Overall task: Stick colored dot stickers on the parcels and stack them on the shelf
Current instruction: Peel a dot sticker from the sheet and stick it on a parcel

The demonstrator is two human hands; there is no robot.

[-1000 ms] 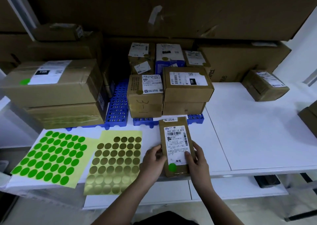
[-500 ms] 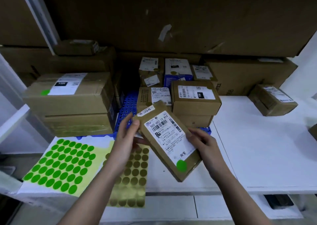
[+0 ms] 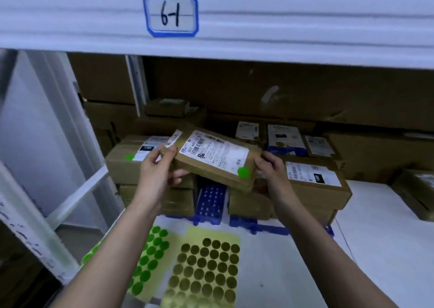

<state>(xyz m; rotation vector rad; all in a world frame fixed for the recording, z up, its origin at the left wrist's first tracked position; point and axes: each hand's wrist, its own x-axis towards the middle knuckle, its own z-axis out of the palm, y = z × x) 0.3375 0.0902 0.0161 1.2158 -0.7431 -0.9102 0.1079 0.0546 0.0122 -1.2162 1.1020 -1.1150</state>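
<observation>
I observe the flat brown cardboard parcel (image 3: 217,158), bearing 1 green dot sticker (image 3: 243,172), held tilted in the air above the blue plastic pallet (image 3: 209,203), left hand (image 3: 156,171) and right hand (image 3: 270,170) each gripping an end.

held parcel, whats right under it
The held parcel, gripped by the left hand and right hand, hangs over a blue plastic rack and stacked brown boxes. Their tops are covered by it.
</observation>
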